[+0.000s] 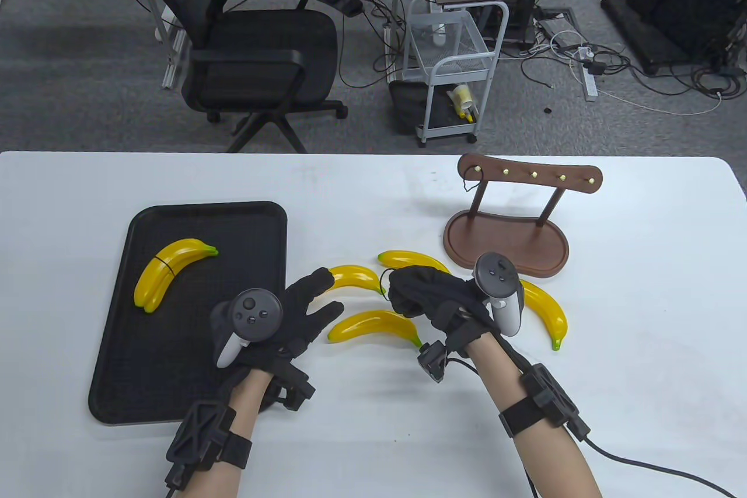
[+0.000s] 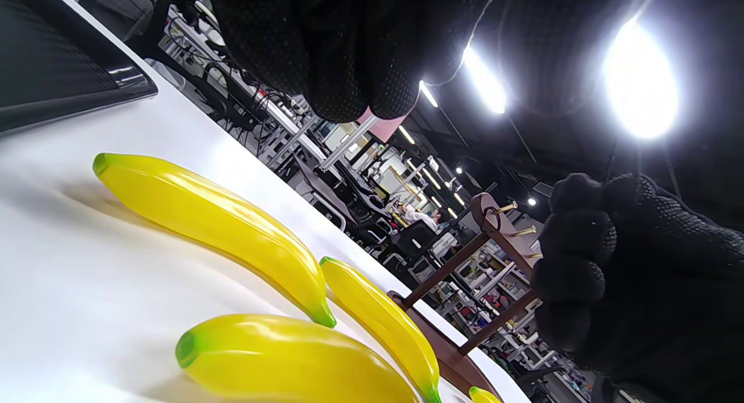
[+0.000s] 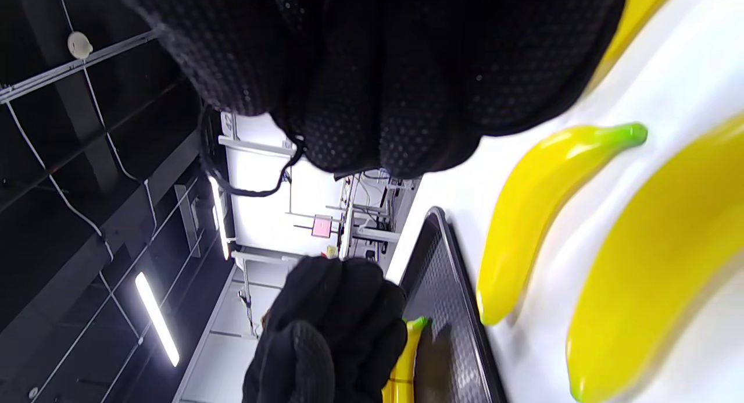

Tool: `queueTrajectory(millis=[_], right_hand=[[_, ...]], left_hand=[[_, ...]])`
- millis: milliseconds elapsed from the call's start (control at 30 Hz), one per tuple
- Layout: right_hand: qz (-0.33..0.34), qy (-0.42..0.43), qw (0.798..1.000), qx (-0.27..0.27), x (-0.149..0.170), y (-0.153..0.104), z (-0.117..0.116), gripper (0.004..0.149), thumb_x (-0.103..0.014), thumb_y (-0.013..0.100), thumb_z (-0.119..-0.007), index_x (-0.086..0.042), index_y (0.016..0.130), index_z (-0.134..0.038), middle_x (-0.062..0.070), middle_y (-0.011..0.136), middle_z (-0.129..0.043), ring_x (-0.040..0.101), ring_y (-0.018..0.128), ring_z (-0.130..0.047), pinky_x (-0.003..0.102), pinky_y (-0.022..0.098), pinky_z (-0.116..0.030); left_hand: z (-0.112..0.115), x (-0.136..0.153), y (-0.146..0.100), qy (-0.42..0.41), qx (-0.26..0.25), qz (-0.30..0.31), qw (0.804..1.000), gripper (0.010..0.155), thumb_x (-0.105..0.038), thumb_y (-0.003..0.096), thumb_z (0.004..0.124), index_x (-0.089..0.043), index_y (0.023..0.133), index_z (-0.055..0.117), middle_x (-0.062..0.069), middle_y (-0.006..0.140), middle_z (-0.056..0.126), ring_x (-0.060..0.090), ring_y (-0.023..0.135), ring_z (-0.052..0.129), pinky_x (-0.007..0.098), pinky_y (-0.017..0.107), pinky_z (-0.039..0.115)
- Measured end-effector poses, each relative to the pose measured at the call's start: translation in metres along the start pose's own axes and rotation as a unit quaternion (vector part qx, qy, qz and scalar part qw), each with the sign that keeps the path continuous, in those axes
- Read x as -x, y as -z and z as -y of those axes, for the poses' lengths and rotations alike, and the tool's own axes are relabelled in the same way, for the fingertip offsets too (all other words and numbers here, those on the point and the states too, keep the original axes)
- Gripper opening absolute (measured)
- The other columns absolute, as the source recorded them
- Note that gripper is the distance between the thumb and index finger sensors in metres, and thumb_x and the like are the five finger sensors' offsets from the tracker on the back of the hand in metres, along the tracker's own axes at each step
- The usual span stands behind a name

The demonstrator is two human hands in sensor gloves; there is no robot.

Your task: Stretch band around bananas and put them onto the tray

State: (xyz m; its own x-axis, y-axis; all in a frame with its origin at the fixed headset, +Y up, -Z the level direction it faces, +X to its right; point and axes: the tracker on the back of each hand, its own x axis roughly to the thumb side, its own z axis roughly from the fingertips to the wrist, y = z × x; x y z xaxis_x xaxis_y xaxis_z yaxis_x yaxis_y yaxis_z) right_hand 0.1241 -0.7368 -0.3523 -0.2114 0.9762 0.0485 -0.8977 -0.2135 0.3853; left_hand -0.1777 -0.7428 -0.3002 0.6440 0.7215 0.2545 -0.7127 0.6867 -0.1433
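Your right hand (image 1: 429, 293) pinches a black band (image 1: 383, 282), fingers curled, beside the tray (image 1: 175, 381). Your left hand (image 1: 286, 317) lies spread over the tray's near corner. Four loose bananas (image 1: 373, 326) lie on the bench right of the tray; a banded pair (image 1: 169, 270) sits in it.

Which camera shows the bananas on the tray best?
The table view: the banded bananas lie in plain sight on the black tray. The right wrist view shows only their tip behind a glove. The left wrist view shows just a tray corner, not them.
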Motion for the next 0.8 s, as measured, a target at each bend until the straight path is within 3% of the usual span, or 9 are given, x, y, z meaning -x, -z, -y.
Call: queueTrajectory(millis=[800], right_hand=[[0.006,-0.025,0.996,-0.088,0.001,0.002,-0.038,0.037,-0.034,0.057,-0.078,-0.009,0.084,-0.084,0.010,0.072,-0.096,0.031,0.058,-0.099,0.050,0.042,-0.082]], left_hand=[[0.010,-0.004,0.002,-0.013,0.026,0.015,0.999,0.070,-0.059,0.0532,0.076,-0.028,0.112,0.054,-0.001,0.118,0.067,0.030,0.107,0.075,0.048,0.081,0.063]])
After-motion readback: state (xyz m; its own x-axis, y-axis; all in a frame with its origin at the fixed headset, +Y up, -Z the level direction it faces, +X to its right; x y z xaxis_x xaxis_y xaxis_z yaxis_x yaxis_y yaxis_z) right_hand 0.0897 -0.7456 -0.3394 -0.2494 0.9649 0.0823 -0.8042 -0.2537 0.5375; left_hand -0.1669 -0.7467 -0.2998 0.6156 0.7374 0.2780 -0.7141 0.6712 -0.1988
